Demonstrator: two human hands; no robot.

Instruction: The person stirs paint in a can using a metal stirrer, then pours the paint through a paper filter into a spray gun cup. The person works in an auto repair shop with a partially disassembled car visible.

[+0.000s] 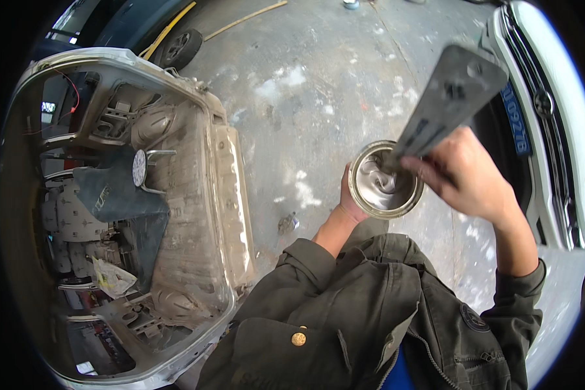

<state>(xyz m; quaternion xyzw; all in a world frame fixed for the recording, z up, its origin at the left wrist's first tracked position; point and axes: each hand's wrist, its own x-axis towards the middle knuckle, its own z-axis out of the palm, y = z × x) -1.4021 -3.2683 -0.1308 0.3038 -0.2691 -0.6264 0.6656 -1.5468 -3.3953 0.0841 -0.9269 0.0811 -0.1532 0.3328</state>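
A round metal can point(376, 188) holds swirled silver liquid. My left hand point(350, 201) is wrapped around the can's left side, its fingertips hidden behind it. My right hand point(461, 179) grips a long flat grey stirring stick point(429, 117) with holes at its broad upper end. The stick's lower end is down in the liquid, and my right thumb lies across it above the can's rim.
A stripped car body point(195, 195) fills the left, with a small stool point(140, 168) and dark sheet inside. A white car's front point(565, 117) stands at the right. A tyre point(179, 49) and long strips point(244, 16) lie on the stained floor point(292, 97).
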